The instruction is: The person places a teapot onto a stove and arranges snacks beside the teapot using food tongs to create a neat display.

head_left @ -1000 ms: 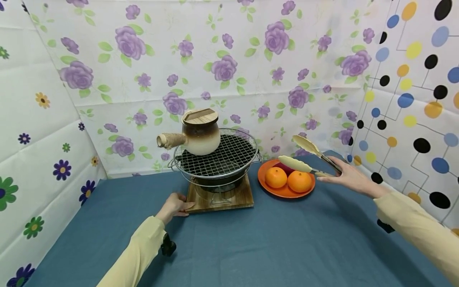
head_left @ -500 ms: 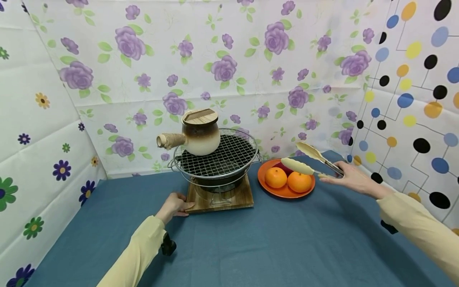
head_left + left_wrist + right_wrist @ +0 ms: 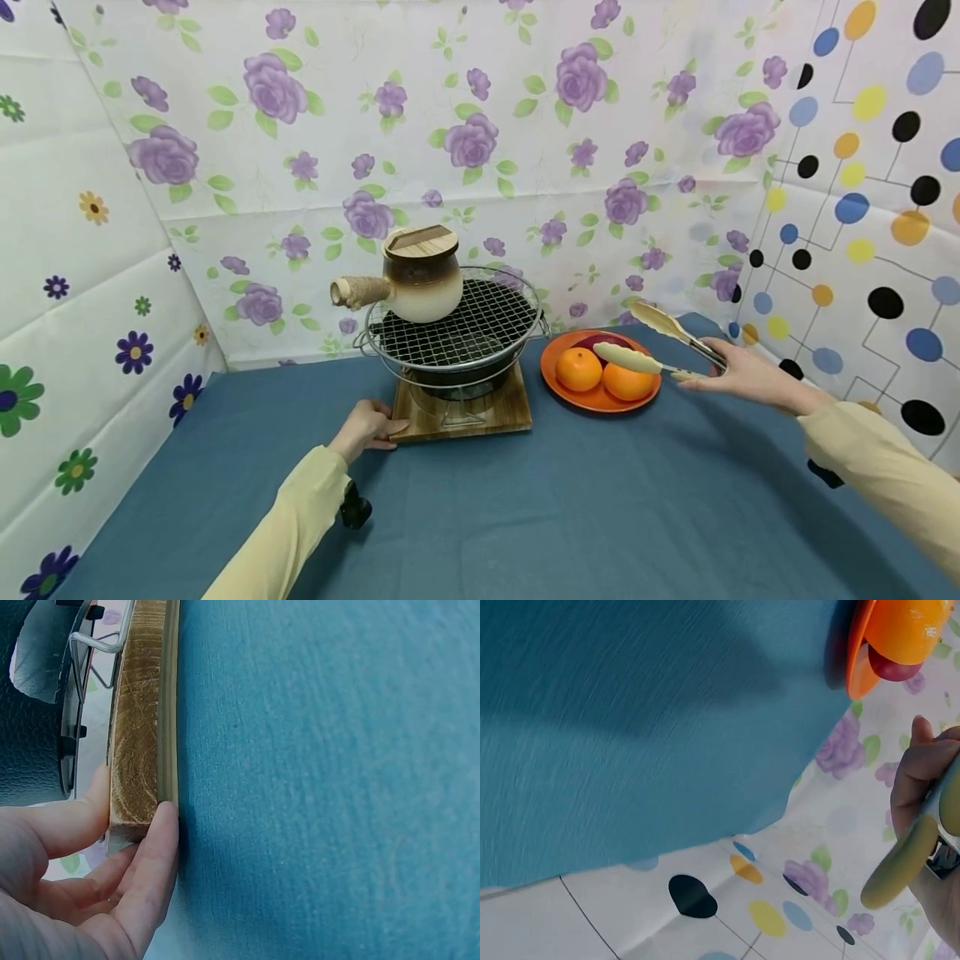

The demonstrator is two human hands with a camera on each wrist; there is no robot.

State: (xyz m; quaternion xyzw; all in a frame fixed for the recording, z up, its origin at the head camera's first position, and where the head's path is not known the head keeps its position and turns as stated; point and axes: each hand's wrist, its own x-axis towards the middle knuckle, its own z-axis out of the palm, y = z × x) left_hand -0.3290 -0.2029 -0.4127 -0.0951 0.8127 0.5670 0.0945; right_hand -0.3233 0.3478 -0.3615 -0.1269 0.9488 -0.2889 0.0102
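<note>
My left hand (image 3: 367, 426) grips the front left corner of a wooden board (image 3: 487, 419), with the thumb on top and fingers at the side and underneath in the left wrist view. On that board stands a round grill (image 3: 480, 325) with a wire mesh top. A brown and cream pot (image 3: 423, 287) with a wooden lid and a wrapped side handle sits on the mesh. My right hand (image 3: 753, 379) holds a pair of tongs (image 3: 628, 358) by its metal arms, and the beige tips are spread apart. Those tips hang over the right side of an orange plate (image 3: 596, 403).
Two oranges (image 3: 578, 369) and a dark red rounded thing (image 3: 600, 340), partly hidden, lie on the plate. A blue cloth (image 3: 525, 517) covers the table. Flower-patterned sheets (image 3: 480, 167) stand at the back and left, and a dotted sheet (image 3: 862, 250) at the right.
My right hand and the tongs have shifted a little to the right and slightly lower in the head view. The left hand stays on the board's corner.
</note>
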